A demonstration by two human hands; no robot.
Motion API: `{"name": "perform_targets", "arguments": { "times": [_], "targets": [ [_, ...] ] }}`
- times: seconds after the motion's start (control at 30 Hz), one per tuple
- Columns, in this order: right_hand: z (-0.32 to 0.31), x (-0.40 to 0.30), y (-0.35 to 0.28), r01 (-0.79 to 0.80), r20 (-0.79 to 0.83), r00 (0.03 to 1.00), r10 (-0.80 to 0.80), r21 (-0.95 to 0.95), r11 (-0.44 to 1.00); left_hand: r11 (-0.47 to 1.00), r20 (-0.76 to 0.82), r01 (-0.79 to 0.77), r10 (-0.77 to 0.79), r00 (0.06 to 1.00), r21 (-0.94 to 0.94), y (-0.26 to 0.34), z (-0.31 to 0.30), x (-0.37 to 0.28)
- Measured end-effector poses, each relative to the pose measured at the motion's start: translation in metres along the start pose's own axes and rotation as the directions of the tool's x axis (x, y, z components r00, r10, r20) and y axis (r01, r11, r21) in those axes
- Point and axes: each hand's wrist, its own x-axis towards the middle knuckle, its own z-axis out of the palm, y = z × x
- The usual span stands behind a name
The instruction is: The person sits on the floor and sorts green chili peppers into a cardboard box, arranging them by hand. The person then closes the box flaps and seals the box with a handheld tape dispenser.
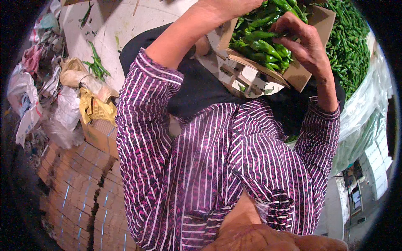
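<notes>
A cardboard box (298, 75) with raised flaps stands in front of my lap, filled with long green peppers (265, 50). My right hand (303, 44) is over the box's right side, thumb and fingers closed around the end of one dark green pepper (259, 35). Reaching across to the box's far left side, my left hand (238, 4) is cut off by the top edge. Its fingers are mostly out of view, so their grip is hidden.
A large heap of green peppers (347, 47) lies to the right, beside clear plastic sheeting (361, 125). Loose peppers (97, 64) are on the floor at left. Crumpled bags (67, 106) and strapped stacks of flattened cardboard (78, 188) stand on the left.
</notes>
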Motion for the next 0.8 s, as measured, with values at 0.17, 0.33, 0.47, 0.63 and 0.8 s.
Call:
{"name": "perform_targets", "arguments": {
  "times": [0.17,0.33,0.47,0.63,0.8],
  "targets": [
    [0.004,0.007,-0.017,0.203,-0.204,0.971,-0.126,0.415,0.887,0.936,0.474,0.15,0.019,0.88,-0.317,-0.005,0.0,-0.027],
    [0.022,0.013,-0.024,0.006,-0.28,0.96,0.007,0.044,0.999,0.922,0.565,0.375,-0.26,0.783,-0.095,0.001,-0.022,-0.029],
    [0.041,0.017,0.015,0.1,-0.25,0.961,-0.121,-0.093,0.991,0.917,0.543,0.39,-0.368,0.755,0.079,0.009,-0.024,-0.045],
    [0.063,0.031,0.038,0.401,-0.14,0.822,-0.552,-0.545,0.736,0.919,0.334,0.063,-0.205,0.92,0.389,0.009,-0.015,-0.05],
    [0.105,0.039,0.049,0.266,0.168,0.964,-0.206,-0.601,0.754,0.815,0.424,-0.147,-0.13,0.896,0.56,-0.025,0.005,-0.064]
  ]
}}
